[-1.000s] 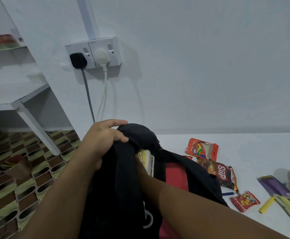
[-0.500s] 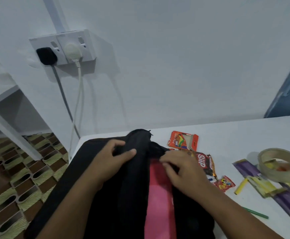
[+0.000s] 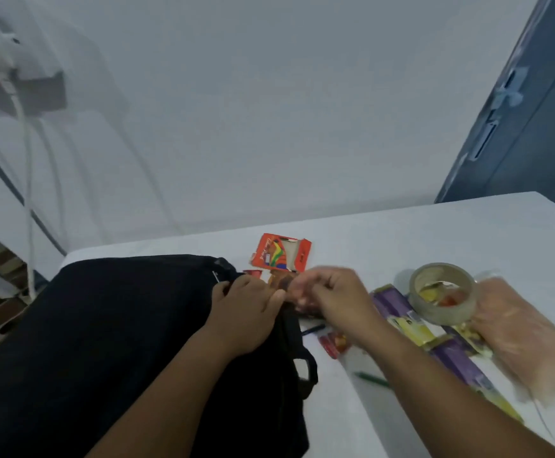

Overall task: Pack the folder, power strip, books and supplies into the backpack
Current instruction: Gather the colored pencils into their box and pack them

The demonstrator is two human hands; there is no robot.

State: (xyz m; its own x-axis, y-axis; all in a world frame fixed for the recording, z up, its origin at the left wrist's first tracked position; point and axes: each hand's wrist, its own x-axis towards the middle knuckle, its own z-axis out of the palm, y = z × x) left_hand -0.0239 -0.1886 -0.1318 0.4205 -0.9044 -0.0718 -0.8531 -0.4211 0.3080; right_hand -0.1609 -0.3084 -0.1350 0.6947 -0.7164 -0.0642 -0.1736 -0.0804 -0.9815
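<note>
the black backpack [image 3: 110,342] lies flat on the left part of the white tabletop [image 3: 434,233], and both hands meet at its far right corner. the left hand [image 3: 246,312] rests on the fabric with its fingers curled at the bag's edge, seemingly pinching it near a small metal zip pull [image 3: 216,276], though blur makes that grip uncertain. the right hand [image 3: 329,295] is smeared by motion just beside it, fingers bent over a brown snack wrapper [image 3: 281,280]; whether it has hold of anything cannot be told. loose supplies lie apart from the bag: an orange pencil box [image 3: 279,256], a tape roll [image 3: 443,292], purple packets [image 3: 398,309], a small red packet [image 3: 334,343] and a green pencil [image 3: 370,380]. judging from this, the step is opening the bag's mouth for these small things. to do it well, the left hand should hold the fabric taut while the right works the opening wide, then gathers the items one kind at a time.
</note>
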